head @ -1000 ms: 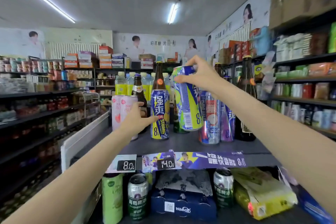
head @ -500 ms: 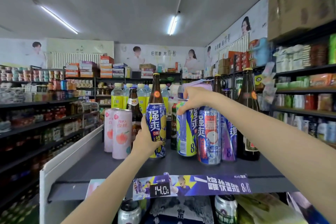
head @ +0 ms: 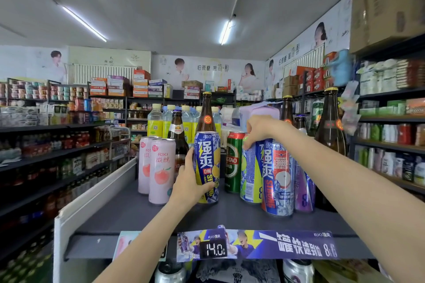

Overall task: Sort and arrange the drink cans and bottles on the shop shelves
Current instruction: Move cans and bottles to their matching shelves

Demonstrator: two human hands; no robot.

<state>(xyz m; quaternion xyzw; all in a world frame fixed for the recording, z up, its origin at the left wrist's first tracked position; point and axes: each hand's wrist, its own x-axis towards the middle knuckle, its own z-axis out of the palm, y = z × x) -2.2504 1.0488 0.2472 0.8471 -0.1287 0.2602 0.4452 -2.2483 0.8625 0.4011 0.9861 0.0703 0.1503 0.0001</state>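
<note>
Now I'm lining up the front row; left hand point(head: 190, 187) wraps the blue can point(head: 207, 167) standing on the shelf point(head: 138, 213); right hand point(head: 258, 130) pinches the green can's point(head: 250, 174) rim beside it; next, nudge both flush, labels forward.

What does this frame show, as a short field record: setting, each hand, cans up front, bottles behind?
setting: shop aisle, top grey shelf with a 14.0 price tag
left hand: grips the blue and yellow can, standing upright
right hand: holds the top of the blue and green can, standing on the shelf
other cans: two pink peach cans, green can, blue and red can, purple can
bottles behind: brown glass bottles, yellow-label plastic bottles
</note>
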